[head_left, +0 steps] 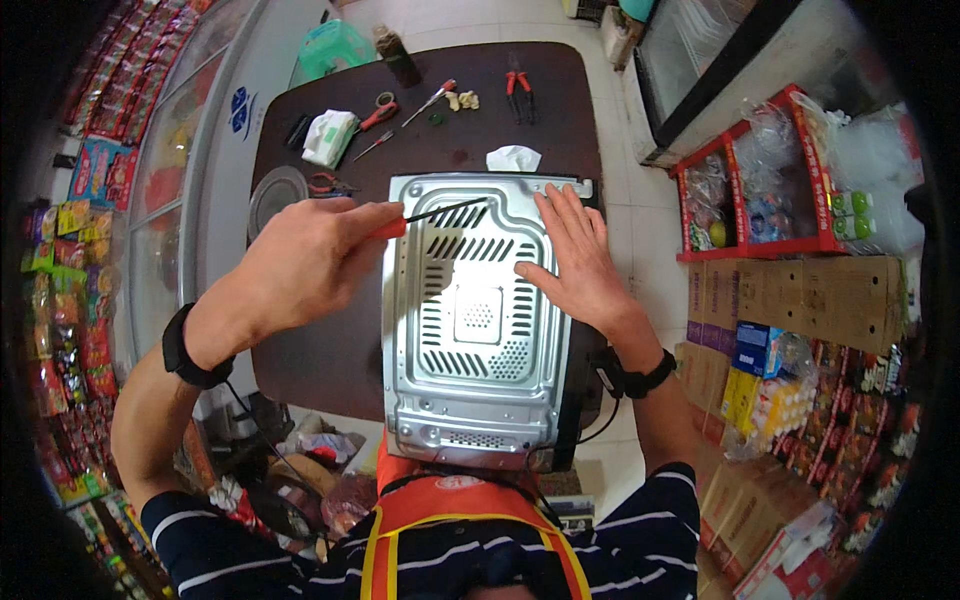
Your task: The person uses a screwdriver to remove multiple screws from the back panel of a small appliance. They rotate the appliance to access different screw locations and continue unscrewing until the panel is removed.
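My left hand (pixel 310 255) is closed round the red handle of a screwdriver (pixel 447 209). Its dark shaft reaches right, across the upper part of a silver metal appliance casing (pixel 410 330) with slotted vents. The tip is near the casing's upper edge; whether it sits in a screw I cannot tell. Spread on the upper right of the casing, my right hand (pixel 580 250) lies with fingers apart and holds nothing. The casing rests on the dark table and overhangs its near edge, close to my body. A black cord hangs by its lower right corner.
On the dark table (pixel 450 150) lie red-handled pliers (pixel 518 92), a long screwdriver (pixel 430 102), a small screwdriver (pixel 373 146), a tissue pack (pixel 328 138) and a round dish (pixel 275 196). A dark bottle (pixel 396 56) stands behind. Cartons (pixel 800 300) and a red rack (pixel 740 200) line the right.
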### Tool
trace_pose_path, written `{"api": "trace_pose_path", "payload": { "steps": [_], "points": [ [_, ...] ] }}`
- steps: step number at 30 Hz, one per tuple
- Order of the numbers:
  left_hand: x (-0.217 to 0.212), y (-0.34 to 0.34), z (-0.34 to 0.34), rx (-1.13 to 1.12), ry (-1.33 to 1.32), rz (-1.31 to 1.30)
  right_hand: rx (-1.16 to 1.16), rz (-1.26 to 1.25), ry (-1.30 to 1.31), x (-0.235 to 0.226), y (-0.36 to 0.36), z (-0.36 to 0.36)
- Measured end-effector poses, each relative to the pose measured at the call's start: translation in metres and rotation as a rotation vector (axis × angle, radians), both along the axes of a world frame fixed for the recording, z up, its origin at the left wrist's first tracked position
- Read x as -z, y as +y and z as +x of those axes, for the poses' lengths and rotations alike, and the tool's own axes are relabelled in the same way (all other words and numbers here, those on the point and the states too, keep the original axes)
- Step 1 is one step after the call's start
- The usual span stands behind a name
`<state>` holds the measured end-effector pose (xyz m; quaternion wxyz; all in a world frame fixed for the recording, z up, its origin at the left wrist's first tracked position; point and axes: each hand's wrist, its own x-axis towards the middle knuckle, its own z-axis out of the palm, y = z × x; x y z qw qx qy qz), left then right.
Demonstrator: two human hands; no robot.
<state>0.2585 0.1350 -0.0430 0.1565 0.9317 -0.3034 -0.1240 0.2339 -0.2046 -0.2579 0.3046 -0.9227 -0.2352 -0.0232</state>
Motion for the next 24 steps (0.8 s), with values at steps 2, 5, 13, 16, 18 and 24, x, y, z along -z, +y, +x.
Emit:
{"api": "trace_pose_path", "payload": {
  "steps": [2, 5, 13, 16, 18, 24],
  "points": [
    [0.006, -0.021, 0.017, 0.055, -0.003, 0.014, 0.002, -0.059, 0.013, -0.009, -0.013, 0.003],
    [0.015, -0.044, 0.038, 0.102, 0.025, 0.061, -0.033, -0.101, 0.092, -0.02, -0.03, 0.006],
    [0.027, -0.066, 0.048, 0.094, 0.078, 0.041, -0.016, -0.114, 0.206, -0.014, -0.033, 0.003],
    [0.026, -0.07, 0.047, 0.104, 0.062, 0.03, -0.021, -0.081, 0.207, -0.012, -0.035, 0.003],
    [0.025, -0.072, 0.046, 0.088, 0.079, 0.02, -0.025, -0.08, 0.201, -0.01, -0.035, 0.003],
    [0.016, -0.082, 0.043, 0.074, 0.073, 0.048, -0.032, -0.034, 0.155, 0.0, -0.038, 0.002]
  ]
}}
